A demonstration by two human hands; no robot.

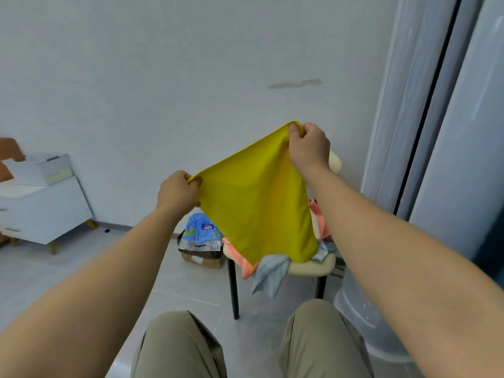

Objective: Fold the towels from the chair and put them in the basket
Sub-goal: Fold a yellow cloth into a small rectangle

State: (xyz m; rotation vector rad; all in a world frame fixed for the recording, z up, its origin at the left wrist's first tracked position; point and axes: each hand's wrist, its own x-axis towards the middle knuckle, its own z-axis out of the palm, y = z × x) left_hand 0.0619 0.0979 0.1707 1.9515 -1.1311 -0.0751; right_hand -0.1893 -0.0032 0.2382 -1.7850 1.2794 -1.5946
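At the centre of the head view, a plain yellow cloth towel [256, 203] hangs spread in the air between 2 raised bare hands. The left hand [178, 190] pinches the towel's lower-left top corner, fingers curled over the hem. The right hand [309, 147] pinches the opposite top corner, higher up, so the top edge slopes upward to the right. The cloth falls as 1 flat sheet with shallow folds, and its bottom edge overlaps the chair seat in this view; whether it touches the seat cannot be told.

Behind the towel stands a chair with a cream padded seat and black metal legs [311, 266]. A coral-pink towel [240, 257] drapes over the seat's left edge, and a pale blue towel with a wavy hem [270, 274] hangs off the front, just beside it.

Left of the chair, on the grey tiled floor [81, 268], sits a brown cardboard box [201, 260] holding a blue printed plastic bag [200, 230]. A white drawer cabinet on yellow legs [46, 208] stands against the white wall [163, 77] at far left. The person's knees in khaki trousers [180, 345] fill the bottom edge.
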